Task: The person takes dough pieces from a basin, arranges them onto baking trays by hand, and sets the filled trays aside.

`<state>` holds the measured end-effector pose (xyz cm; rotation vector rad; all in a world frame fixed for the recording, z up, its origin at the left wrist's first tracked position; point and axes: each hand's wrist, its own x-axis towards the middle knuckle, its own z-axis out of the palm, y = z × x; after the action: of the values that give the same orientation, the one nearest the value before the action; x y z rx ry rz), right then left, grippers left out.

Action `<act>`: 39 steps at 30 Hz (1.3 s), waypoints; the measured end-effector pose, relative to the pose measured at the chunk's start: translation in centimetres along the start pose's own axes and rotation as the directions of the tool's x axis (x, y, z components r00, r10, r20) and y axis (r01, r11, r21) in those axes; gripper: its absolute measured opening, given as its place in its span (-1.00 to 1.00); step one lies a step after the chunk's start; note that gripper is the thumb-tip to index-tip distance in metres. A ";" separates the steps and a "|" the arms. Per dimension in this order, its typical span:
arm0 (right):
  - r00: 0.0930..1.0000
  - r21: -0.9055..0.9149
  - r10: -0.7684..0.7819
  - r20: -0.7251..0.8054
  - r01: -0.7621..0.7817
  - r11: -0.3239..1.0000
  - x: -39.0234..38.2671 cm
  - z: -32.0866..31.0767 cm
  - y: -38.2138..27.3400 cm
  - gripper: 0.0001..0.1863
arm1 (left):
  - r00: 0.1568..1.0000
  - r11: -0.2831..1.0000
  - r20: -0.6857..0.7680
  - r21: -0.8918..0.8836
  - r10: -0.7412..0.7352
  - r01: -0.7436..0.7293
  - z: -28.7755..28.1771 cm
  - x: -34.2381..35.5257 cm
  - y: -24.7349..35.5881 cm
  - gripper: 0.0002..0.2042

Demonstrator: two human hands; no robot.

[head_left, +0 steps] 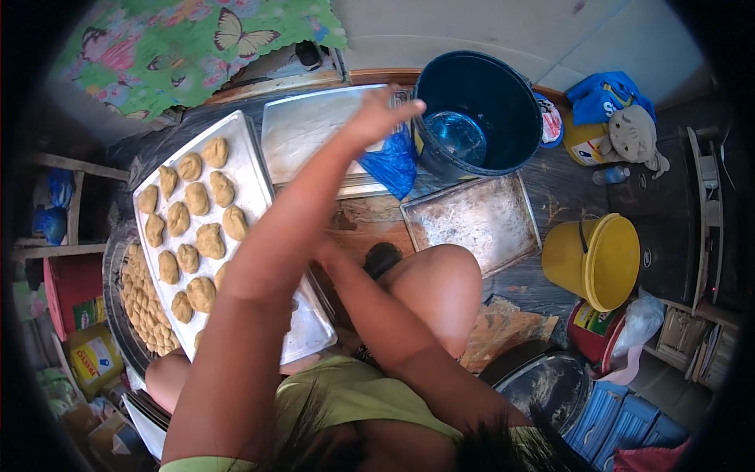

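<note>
My left hand (383, 118) is stretched out over the far side, fingers apart and somewhat blurred, with nothing seen in it. Beside it are a blue plastic bag (391, 164) and the rim of a large dark blue bucket (477, 114). My right arm passes beneath my left forearm, which hides the right hand. Near that wrist, a metal tray (311, 334) carries rows of rough dough lumps (197, 198); my left arm covers some of them. Under its left edge, a round dark basin (118, 315) is full of smaller dough pieces (145, 303).
Behind lies another flat tray (303, 126). A stained tray (476, 224) rests on the floor before the bucket. To the right are a yellow bucket (590, 259), a red tub (590, 334) and a dark round pan (543, 389). Wooden shelving (71, 252) stands left.
</note>
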<state>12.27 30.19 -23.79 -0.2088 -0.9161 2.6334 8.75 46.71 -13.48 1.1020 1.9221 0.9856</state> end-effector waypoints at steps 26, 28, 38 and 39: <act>0.890 -0.110 0.430 -0.153 -0.448 0.887 0.5 4.1 -6.2 -0.10 | 0.889 0.391 -0.135 -0.919 -0.437 0.052 -21.5 -37.0 -18.5 -0.25; 0.873 -0.109 0.455 -0.175 -0.477 0.872 0.1 5.4 -6.9 -0.10 | 0.895 0.348 -0.110 -0.936 -0.432 0.053 -21.6 -36.6 -17.4 -0.25; 0.880 0.082 0.463 -0.102 -0.456 0.886 0.2 5.1 -7.6 -0.18 | 0.920 0.184 -0.193 -0.973 -0.341 -0.136 -21.1 -34.0 -15.9 -0.32; 0.879 0.115 0.471 -0.077 -0.461 0.880 0.1 5.2 -7.5 -0.19 | 0.920 0.209 -0.187 -0.971 -0.344 -0.118 -21.5 -34.2 -15.4 -0.32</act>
<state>12.92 32.78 -15.02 -0.6061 -0.7808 3.0597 -1.62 4.88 -10.09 -0.0593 1.0516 2.0126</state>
